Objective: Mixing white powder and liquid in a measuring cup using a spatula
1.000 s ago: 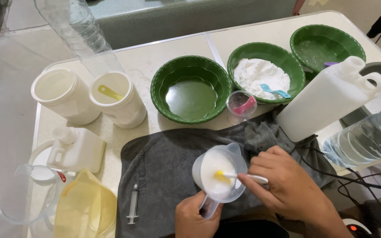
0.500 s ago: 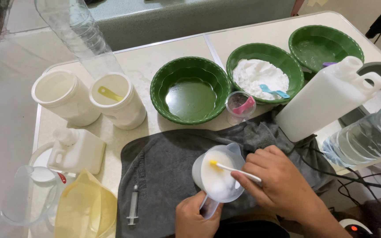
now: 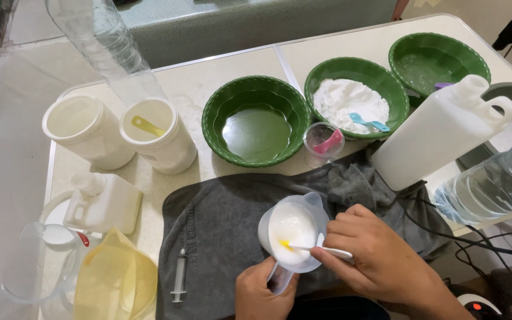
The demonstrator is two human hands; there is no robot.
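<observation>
Left hand clamped on the handle of the cup, tilted over the grey towel; right hand pinching the stick in the white mix. Could slop over the rim — likely from brisk stirring — or tip.

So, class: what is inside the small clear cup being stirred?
The cup holds thick white mixture and the yellow-tipped stirrer; its bottom is hidden beneath the mixture.
</observation>
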